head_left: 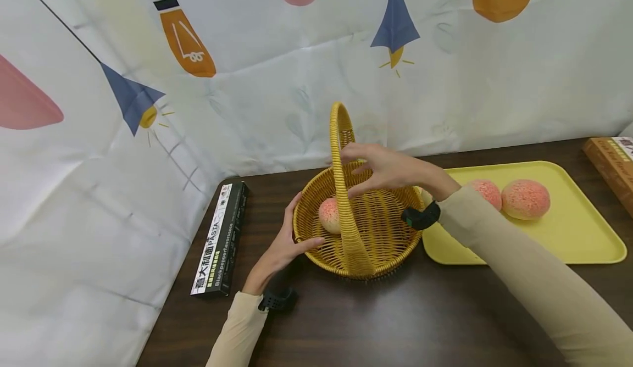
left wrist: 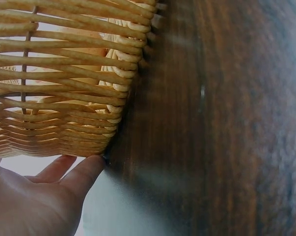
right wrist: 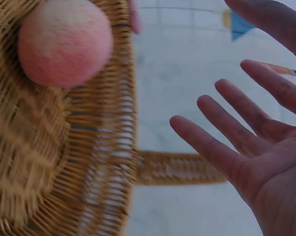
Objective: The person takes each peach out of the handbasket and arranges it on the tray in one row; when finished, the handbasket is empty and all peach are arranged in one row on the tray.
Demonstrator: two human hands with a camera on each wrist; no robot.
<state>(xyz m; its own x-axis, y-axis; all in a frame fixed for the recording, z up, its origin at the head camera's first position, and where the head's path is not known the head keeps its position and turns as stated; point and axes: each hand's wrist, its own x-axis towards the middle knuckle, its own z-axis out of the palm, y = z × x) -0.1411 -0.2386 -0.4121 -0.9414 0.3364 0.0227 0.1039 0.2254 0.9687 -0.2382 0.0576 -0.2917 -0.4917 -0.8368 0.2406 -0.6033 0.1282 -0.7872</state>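
A yellow wicker basket (head_left: 390, 246) with a tall arched handle (head_left: 346, 213) stands on the dark table, with one pink-and-white peach (head_left: 330, 215) inside it. My left hand (head_left: 284, 246) holds the basket at its left side, the thumb over the front rim and the other fingers along the outer wall. In the left wrist view, fingertips (left wrist: 91, 169) meet the woven wall. Over the basket, beside its handle, is my right hand (head_left: 383, 166), its fingers spread. The right wrist view shows nothing in that palm; the peach (right wrist: 64, 42) lies apart from it.
To the right, a yellow tray (head_left: 583, 240) holds more peaches (head_left: 526, 199), partly covered by my right forearm. A black pasta box (head_left: 220, 240) lies at the left. Another brown box (head_left: 610, 163) sits at the far right. A patterned white cloth (head_left: 296, 81) hangs behind the table.
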